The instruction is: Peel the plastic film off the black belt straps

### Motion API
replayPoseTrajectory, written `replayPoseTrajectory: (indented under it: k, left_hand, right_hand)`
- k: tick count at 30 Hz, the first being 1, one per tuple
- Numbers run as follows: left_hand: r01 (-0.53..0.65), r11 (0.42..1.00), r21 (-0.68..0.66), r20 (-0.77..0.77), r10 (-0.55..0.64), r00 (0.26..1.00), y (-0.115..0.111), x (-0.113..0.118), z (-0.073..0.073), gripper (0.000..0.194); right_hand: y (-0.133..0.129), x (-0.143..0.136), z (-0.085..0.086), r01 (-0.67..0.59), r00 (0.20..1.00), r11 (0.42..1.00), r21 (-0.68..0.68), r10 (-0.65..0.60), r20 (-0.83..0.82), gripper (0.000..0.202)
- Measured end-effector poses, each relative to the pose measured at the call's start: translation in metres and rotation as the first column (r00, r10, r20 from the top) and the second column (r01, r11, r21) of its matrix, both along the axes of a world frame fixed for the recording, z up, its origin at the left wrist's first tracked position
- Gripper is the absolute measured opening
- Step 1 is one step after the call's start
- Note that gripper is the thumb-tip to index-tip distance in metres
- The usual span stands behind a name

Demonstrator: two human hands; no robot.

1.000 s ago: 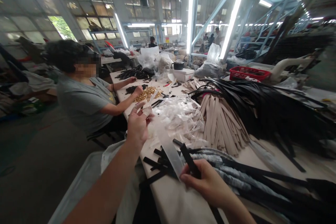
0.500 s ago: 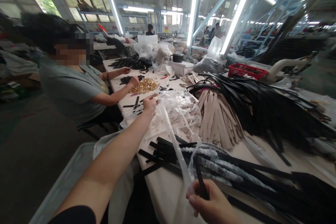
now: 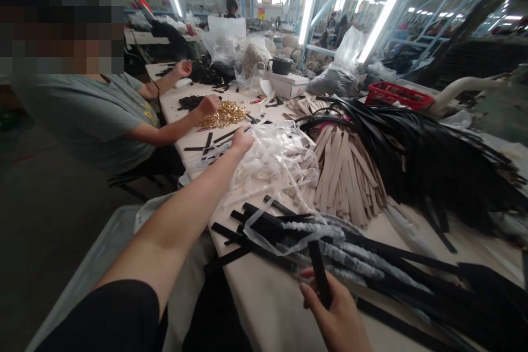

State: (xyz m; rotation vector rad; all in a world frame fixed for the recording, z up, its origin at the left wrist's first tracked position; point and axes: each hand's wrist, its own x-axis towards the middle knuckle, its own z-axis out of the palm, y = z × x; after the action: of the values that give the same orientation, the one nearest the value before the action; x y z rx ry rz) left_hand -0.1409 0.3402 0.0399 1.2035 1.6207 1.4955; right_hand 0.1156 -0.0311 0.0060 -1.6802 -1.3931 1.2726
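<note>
My right hand is closed around a short black strap end standing up between thumb and fingers, above the table's front part. My left hand reaches to the left edge of a heap of clear plastic strips. Its fingers are curled, and what they hold is hidden. Beside it lie several short black strips. A loose loop of clear plastic strip rests across a bundle of black straps, partly wrapped in crinkled plastic.
Beige strips fan out beside a big pile of black straps. At the left, a co-worker's hand is by gold metal pieces. Behind stand a white box, a dark pot and a red basket.
The long plastic strip that stretched between my hands has dropped in a loop onto the black straps. My right hand keeps the black strap. The camera view has tilted down.
</note>
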Motion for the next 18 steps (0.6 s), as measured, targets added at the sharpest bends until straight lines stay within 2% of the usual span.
replayPoseTrajectory:
  k: [2, 4, 6, 7, 8, 10, 13, 15, 18]
  left_hand:
    - [0.012, 1.0, 0.028, -0.092, -0.009, 0.996, -0.026, -0.007, 0.002, 0.051]
    - [0.044, 0.999, 0.025, -0.241, -0.037, 0.97, -0.066, -0.012, 0.0, 0.04]
    - [0.101, 0.991, -0.088, -0.558, -0.133, 0.819, -0.114, -0.012, -0.006, 0.021]
    - [0.115, 0.973, -0.198, -0.648, -0.218, 0.73, -0.138, -0.011, -0.011, 0.012]
    - [0.112, 0.946, -0.304, -0.687, -0.299, 0.662, -0.16, -0.009, -0.016, 0.008]
    - [0.093, 0.888, -0.451, -0.689, -0.412, 0.596, -0.197, -0.005, -0.028, 0.008]
    - [0.192, 0.83, -0.524, -0.551, -0.503, 0.666, -0.224, -0.002, -0.041, 0.009]
    - [0.259, 0.832, -0.49, -0.464, -0.5, 0.731, -0.226, -0.004, -0.045, 0.01]
    - [0.248, 0.857, -0.451, -0.4, -0.442, 0.803, -0.218, -0.009, -0.047, 0.008]
  right_hand:
    - [0.002, -0.002, 0.003, 0.038, 0.997, 0.997, 0.069, -0.042, 0.058, 0.037]
    - [0.006, -0.009, 0.006, 0.01, 0.995, 0.988, 0.156, -0.026, 0.096, 0.031]
    - [0.016, -0.023, 0.007, -0.084, 0.99, 0.967, 0.242, 0.054, 0.129, 0.027]
    - [0.021, -0.032, 0.007, -0.137, 0.984, 0.951, 0.276, 0.098, 0.152, 0.027]
    - [0.028, -0.041, 0.005, -0.181, 0.975, 0.936, 0.303, 0.13, 0.18, 0.028]
    - [0.04, -0.058, 0.0, -0.239, 0.952, 0.915, 0.324, 0.157, 0.261, 0.032]
    - [0.052, -0.073, -0.009, -0.302, 0.902, 0.912, 0.277, 0.179, 0.392, 0.02]
    - [0.053, -0.073, -0.013, -0.326, 0.877, 0.912, 0.248, 0.193, 0.44, 0.014]
    - [0.047, -0.067, -0.014, -0.321, 0.877, 0.914, 0.25, 0.187, 0.443, 0.013]
